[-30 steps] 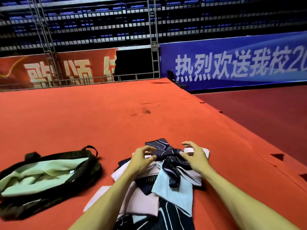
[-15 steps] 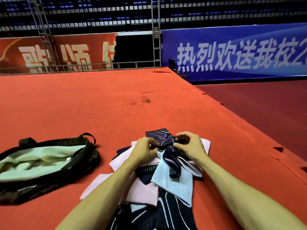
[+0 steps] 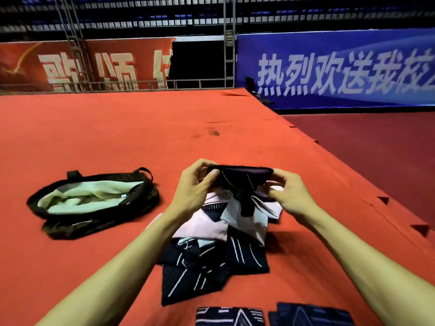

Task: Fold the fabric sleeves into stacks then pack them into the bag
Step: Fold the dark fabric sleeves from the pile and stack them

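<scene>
A dark patterned sleeve [image 3: 240, 180] is lifted off the heap, stretched between both hands. My left hand [image 3: 193, 187] pinches its left end and my right hand [image 3: 289, 191] pinches its right end. Below them lies a loose pile of sleeves [image 3: 219, 227], pink, pale blue and dark navy with white stripes. The open dark bag [image 3: 94, 201] with pale green lining lies to the left on the red carpet. Two folded dark sleeves [image 3: 230, 316] sit at the bottom edge of the view.
The red carpeted platform [image 3: 117, 137] ends in a drop along its right side [image 3: 353, 191], with darker floor beyond. Banners and metal scaffolding stand at the far end.
Both hands have raised the dark sleeve from the top of the pile and pulled it out sideways. The view has tilted down, showing folded sleeves at the bottom.
</scene>
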`<act>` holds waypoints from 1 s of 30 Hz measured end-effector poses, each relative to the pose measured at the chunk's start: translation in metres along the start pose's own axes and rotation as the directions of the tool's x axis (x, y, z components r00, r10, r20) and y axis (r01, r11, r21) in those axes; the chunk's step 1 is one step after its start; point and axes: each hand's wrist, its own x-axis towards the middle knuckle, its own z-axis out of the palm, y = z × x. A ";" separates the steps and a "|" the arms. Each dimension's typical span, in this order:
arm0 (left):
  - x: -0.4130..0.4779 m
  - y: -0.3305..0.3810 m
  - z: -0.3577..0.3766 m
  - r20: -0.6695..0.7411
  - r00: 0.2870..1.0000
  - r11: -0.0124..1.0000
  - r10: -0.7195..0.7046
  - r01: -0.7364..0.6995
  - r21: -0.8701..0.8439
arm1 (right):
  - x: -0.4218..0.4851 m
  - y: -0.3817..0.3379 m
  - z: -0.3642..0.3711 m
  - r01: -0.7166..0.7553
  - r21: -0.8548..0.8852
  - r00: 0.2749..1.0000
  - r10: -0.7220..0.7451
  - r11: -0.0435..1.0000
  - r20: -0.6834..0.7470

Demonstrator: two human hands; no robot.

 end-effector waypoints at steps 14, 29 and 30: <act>-0.044 0.045 -0.024 0.102 0.984 0.989 -0.146 0.149 -0.016 | -0.033 -0.082 0.017 0.178 0.149 0.973 -0.151 0.973 -0.173; -0.082 0.063 -0.028 0.068 0.994 0.988 -0.088 0.096 -0.121 | -0.078 -0.091 0.015 0.046 0.194 0.992 -0.021 0.980 -0.127; -0.084 0.067 -0.031 0.088 0.992 0.982 -0.092 0.105 -0.157 | -0.079 -0.095 0.013 0.033 0.247 0.995 -0.010 0.969 -0.095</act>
